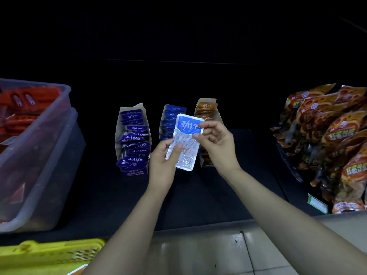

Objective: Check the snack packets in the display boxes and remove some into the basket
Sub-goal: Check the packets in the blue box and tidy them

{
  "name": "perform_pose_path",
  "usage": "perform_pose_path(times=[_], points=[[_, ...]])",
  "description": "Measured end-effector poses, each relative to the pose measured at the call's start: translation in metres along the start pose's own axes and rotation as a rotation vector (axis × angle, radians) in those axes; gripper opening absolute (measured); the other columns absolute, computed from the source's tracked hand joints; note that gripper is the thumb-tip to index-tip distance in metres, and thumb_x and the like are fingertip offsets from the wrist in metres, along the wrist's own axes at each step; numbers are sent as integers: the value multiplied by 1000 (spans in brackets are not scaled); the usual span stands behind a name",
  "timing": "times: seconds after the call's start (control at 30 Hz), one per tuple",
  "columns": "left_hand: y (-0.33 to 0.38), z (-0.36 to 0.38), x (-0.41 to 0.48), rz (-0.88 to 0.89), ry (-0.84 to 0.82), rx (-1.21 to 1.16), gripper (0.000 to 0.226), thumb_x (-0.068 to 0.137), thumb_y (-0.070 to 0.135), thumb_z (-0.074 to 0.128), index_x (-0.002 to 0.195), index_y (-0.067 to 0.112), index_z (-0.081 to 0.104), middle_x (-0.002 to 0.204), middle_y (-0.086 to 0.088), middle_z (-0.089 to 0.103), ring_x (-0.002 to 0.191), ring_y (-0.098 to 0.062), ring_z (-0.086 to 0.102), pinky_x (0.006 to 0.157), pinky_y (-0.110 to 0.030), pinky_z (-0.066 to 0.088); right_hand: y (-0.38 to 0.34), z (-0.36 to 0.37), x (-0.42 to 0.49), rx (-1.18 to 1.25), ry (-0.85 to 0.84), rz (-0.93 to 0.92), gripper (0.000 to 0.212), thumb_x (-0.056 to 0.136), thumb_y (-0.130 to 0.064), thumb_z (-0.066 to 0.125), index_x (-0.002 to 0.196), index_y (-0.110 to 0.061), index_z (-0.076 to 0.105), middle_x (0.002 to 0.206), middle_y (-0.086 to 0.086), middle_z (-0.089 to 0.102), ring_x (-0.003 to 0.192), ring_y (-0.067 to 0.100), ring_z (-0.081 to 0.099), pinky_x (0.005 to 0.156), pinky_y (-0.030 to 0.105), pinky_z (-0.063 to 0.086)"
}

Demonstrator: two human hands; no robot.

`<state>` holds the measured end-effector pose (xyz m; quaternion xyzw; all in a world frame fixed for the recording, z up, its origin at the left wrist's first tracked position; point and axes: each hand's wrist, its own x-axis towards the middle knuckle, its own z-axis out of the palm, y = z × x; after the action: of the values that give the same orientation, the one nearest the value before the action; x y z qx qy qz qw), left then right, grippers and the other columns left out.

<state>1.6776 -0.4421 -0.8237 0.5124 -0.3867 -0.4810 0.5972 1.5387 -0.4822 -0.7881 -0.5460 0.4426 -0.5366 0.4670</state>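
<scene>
Both hands hold one blue-and-silver snack packet (pixel 186 141) above the dark shelf, its printed back toward me. My left hand (pixel 164 161) pinches its lower left side with thumb on top. My right hand (pixel 216 143) pinches its upper right edge. Behind it stand three cardboard display boxes: one of dark blue packets (pixel 133 139) on the left, one of brighter blue packets (pixel 170 120) in the middle, one of orange-brown packets (pixel 206 110) on the right, partly hidden by my right hand. The yellow basket (pixel 51 253) sits at the bottom left.
Clear plastic tubs (pixel 39 155) with red packets stand on the shelf at left. Hanging orange snack bags (pixel 327 139) fill the right side. A green price tag (pixel 317 203) marks the shelf edge. Pale floor tiles (pixel 218 251) lie below.
</scene>
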Motion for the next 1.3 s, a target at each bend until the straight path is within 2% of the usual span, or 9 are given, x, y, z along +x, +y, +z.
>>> perform_pose_path(times=[0.27,0.4,0.53,0.67,0.77,1.0,1.13,1.2,1.3], points=[[4,-5,-4,125,30,-17,10,92,10,66,101,14,66,97,-6,74,90,-22,71,75,-30,56,3,7,-3,28,-16,50,16,90,-3,65,104,-3,57,84,6,63,75,9,64,62,22,54],[1,-6,-6,375,36,309,14,90,11,69,101,20,71,102,8,72,96,-16,67,82,-36,56,-3,10,-6,24,-45,50,36,89,-25,63,110,2,54,89,-10,66,86,3,63,75,26,53],[-4,-8,-6,570,27,577,26,83,10,73,107,20,69,117,12,65,111,-11,59,89,-36,52,-1,11,-2,-17,-32,92,24,94,-11,62,110,5,52,75,-9,68,72,3,66,60,22,53],[-16,-15,-5,418,7,803,60,82,38,69,137,21,50,146,7,44,134,-14,39,109,-33,33,-2,5,6,-76,63,32,10,95,0,57,104,6,58,86,4,65,71,1,64,60,16,51],[-26,-20,-7,275,-24,964,65,91,27,65,149,17,36,156,1,33,145,-18,23,117,-38,18,-4,-4,13,-72,129,-66,6,97,-5,58,97,-11,60,96,7,66,85,9,64,71,21,51],[-35,-22,-7,308,-48,1046,58,87,14,66,142,11,48,142,-5,49,133,-24,41,109,-42,37,1,-2,20,-157,-12,-164,9,99,-7,54,106,-2,57,102,15,66,92,13,63,78,28,51],[-37,-22,-8,343,-74,1084,54,86,13,66,138,10,52,140,-8,50,132,-27,43,104,-49,41,15,4,22,-295,-124,-190,7,99,-11,54,103,-12,59,98,-3,66,93,13,64,79,33,52],[-38,-24,-9,346,-86,1097,54,86,14,66,138,11,52,141,-7,49,134,-27,42,105,-49,40,22,5,24,-428,-174,-214,9,99,-13,55,103,-20,60,90,-15,63,86,0,62,74,21,49],[-38,-26,-8,345,-86,1095,54,87,14,65,139,12,51,142,-6,48,136,-26,39,108,-47,38,31,7,27,-620,-215,-281,13,98,-9,56,107,-12,64,91,-24,56,82,-11,55,72,7,37]])
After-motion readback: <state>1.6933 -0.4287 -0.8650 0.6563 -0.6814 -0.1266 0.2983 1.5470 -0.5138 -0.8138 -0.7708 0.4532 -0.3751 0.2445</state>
